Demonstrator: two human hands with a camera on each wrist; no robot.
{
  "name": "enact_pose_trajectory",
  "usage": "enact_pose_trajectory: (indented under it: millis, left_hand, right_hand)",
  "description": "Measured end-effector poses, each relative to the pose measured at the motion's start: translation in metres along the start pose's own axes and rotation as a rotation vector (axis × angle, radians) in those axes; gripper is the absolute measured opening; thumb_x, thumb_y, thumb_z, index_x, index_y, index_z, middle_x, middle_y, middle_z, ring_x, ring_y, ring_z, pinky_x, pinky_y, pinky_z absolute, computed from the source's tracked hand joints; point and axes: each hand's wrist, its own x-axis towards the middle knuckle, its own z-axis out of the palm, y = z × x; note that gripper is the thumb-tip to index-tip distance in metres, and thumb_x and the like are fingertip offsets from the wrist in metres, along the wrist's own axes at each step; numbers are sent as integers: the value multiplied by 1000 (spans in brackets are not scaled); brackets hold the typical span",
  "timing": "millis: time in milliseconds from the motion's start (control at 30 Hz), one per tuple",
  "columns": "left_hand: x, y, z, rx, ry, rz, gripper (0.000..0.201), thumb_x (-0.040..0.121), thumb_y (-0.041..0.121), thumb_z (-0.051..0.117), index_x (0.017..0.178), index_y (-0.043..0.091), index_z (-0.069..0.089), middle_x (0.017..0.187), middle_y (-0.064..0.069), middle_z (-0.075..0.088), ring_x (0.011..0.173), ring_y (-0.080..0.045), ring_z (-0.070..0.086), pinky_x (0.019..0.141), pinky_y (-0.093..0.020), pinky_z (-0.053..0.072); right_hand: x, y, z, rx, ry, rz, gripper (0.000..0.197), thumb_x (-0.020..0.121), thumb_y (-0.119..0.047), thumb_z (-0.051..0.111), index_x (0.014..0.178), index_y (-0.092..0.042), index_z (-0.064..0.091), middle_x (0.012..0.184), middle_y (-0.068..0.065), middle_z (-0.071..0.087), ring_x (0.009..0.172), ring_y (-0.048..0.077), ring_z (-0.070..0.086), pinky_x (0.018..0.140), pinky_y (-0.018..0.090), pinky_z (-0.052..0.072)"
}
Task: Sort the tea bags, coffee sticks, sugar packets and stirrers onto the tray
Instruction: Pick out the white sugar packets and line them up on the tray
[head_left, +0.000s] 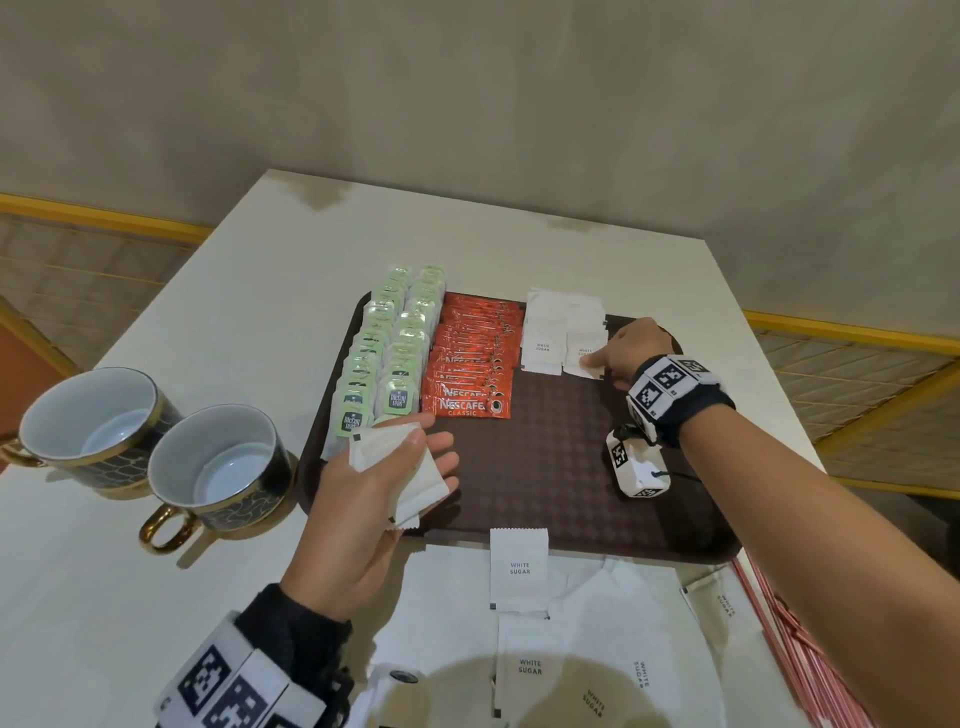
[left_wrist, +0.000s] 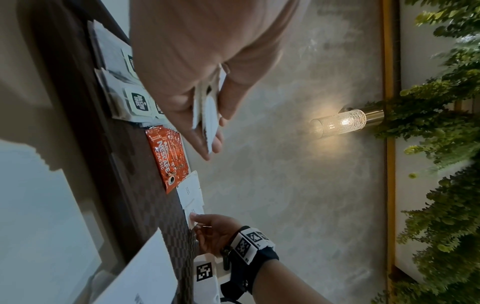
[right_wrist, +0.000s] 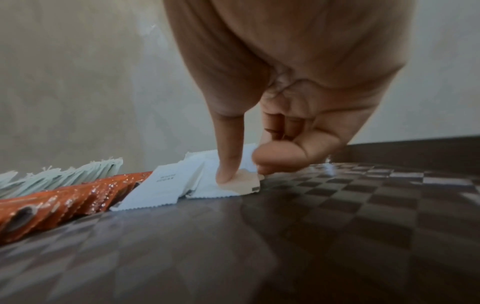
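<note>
A dark brown tray (head_left: 545, 467) carries rows of green tea bags (head_left: 384, 353) at its left, red coffee sticks (head_left: 470, 364) beside them and white sugar packets (head_left: 550, 327) at the back. My left hand (head_left: 441, 462) hovers over the tray's front left corner and holds a small stack of sugar packets (head_left: 384, 452) between thumb and fingers, the stack (left_wrist: 209, 123) seen edge-on in the left wrist view. My right hand (head_left: 602, 364) presses a straight index fingertip (right_wrist: 228, 172) onto the nearest sugar packet (right_wrist: 221, 191) lying on the tray, thumb beside its edge.
Several loose sugar packets (head_left: 519, 569) lie on the white table in front of the tray. Pink striped stirrers (head_left: 789, 639) lie at the front right. Two dark cups with gold handles (head_left: 88, 426) (head_left: 215, 467) stand left of the tray. The tray's right half (right_wrist: 311, 226) is bare.
</note>
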Motion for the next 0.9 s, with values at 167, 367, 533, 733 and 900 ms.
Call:
enact_pose_trajectory:
  millis: [167,367,533,733,900]
  left_hand:
    - [2,4,3,-83,-28,-118,21,97,10,52,114,8,63,106,-19,72,92,-27,73,72,-37,62]
    - [1,15,9,-190,-123,-329,27,98,13,44,119,2,56,112,-26,69,102,-33,68,81,-48,56]
    - [-5,21,12,-45,-311,-292,27,97,0,42,119,2,57,115,-22,69,107,-31,67,85,-40,57]
    - [-14,18,14,238,-306,-110,35,88,2,62,122,9,61,114,-10,72,105,-24,69,85,-33,58]
    - [-24,15,13,300,-364,-62,45,77,2,70,121,6,62,115,-12,71,109,-28,67,89,-36,57]
  right_hand:
    - [3,-1,6,56,10,36,41,69,-24,87,93,1,66,89,16,71,70,27,67,76,42,60]
    - [-10,-6,-6,41,38,-6,51,68,-35,85,99,-1,64,88,13,70,69,25,66,57,32,56]
    - [-80,-23,-18,288,16,-246,40,78,-38,77,98,-14,53,96,9,63,68,19,56,48,25,42]
    - [-185,-21,-23,364,-522,-475,26,82,-25,75,100,-10,64,81,1,64,64,10,56,52,22,46]
    - [-209,-8,-20,494,-532,-510,18,79,4,72,94,5,63,75,11,64,62,13,64,54,21,53]
